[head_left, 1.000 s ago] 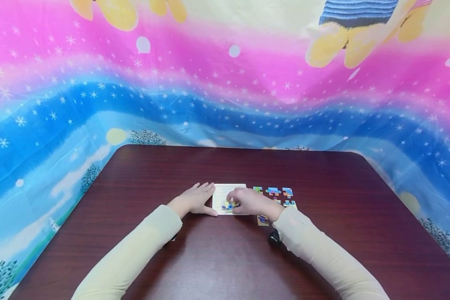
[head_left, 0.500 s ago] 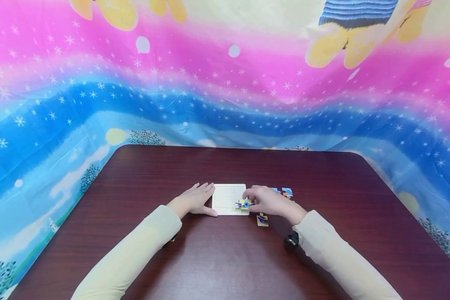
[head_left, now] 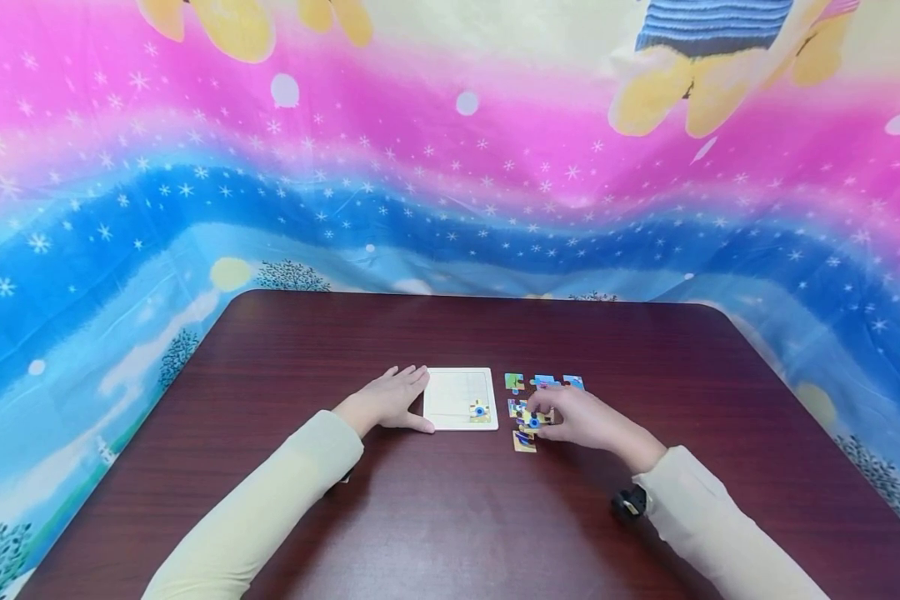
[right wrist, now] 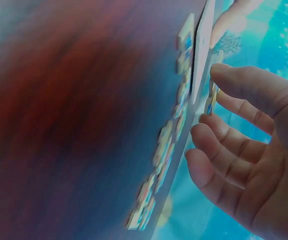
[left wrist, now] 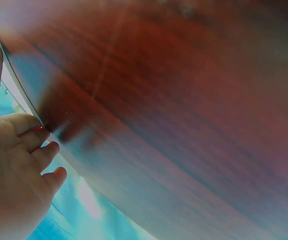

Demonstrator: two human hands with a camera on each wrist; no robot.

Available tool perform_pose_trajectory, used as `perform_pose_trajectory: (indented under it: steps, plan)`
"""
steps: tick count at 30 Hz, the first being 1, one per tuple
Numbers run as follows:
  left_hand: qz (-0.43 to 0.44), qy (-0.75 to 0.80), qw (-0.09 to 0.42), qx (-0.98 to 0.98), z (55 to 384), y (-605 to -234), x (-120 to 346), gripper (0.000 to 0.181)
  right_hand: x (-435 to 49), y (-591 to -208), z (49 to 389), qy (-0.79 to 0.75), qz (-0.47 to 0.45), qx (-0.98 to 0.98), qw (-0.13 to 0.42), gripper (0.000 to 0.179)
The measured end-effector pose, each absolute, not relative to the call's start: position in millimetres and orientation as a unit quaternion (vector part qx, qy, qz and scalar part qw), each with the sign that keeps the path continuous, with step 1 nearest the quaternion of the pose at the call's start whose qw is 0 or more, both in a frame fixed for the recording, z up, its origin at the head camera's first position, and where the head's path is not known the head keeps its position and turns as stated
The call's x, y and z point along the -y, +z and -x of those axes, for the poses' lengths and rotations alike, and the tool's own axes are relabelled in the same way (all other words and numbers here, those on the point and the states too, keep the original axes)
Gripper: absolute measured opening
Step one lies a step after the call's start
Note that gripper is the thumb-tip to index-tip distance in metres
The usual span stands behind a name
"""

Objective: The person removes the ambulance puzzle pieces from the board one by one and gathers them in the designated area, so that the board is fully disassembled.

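Note:
My left hand (head_left: 387,402) rests against the left edge of a shallow white puzzle tray (head_left: 450,420), its fingers straight and thumb spread. One jigsaw piece (head_left: 479,411), yellow with a blue round mark, lies in the tray's near right corner. To the right of the tray, my right hand (head_left: 587,417) pinches another yellow jigsaw piece (head_left: 534,422) between thumb and fingers, over the loose pieces. In the right wrist view, the held piece (right wrist: 212,95) stands on edge between thumb and index finger, while the other fingers are bent loosely.
Loose jigsaw pieces lie right of the tray, among them a green one (head_left: 514,382), a blue one (head_left: 573,381) and a tan one (head_left: 525,442). My right hand hides some. The dark wood table (head_left: 435,517) meets a printed cloth (head_left: 450,208) behind.
My right hand has moved right, from over the tray to the loose pieces, with a jigsaw piece in its pinch. One piece now shows alone in the tray's corner. My left hand stays put.

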State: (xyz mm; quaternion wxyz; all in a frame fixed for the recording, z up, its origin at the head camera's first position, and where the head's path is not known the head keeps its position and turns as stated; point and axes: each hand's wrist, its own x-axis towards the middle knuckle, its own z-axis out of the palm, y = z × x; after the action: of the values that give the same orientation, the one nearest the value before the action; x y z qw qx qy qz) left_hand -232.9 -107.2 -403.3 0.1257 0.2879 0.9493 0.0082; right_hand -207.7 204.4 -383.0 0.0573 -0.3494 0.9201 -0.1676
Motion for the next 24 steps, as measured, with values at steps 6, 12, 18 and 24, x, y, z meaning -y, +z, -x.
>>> perform_pose_trajectory:
  steps: [6, 12, 18, 24]
  plan:
    - [-0.289, 0.007, 0.122, -0.949, 233.2, -404.1, 106.9, 0.095, -217.7, -387.0, 200.9, -0.143, 0.304, -0.938, 0.084, 0.026]
    - [-0.289, 0.005, 0.125, -0.949, 232.6, -402.2, 106.4, 0.094, -226.8, -389.9, 194.6, -0.141, 0.303, -0.938, 0.093, 0.025]
    - [-0.290, 0.005, 0.126, -0.949, 231.9, -400.8, 106.9, 0.094, -232.9, -393.1, 192.6, -0.145, 0.299, -0.939, 0.092, 0.025]
    - [-0.289, 0.007, 0.126, -0.949, 231.4, -400.7, 106.4, 0.093, -234.6, -393.6, 192.6, -0.151, 0.295, -0.939, 0.095, 0.025]
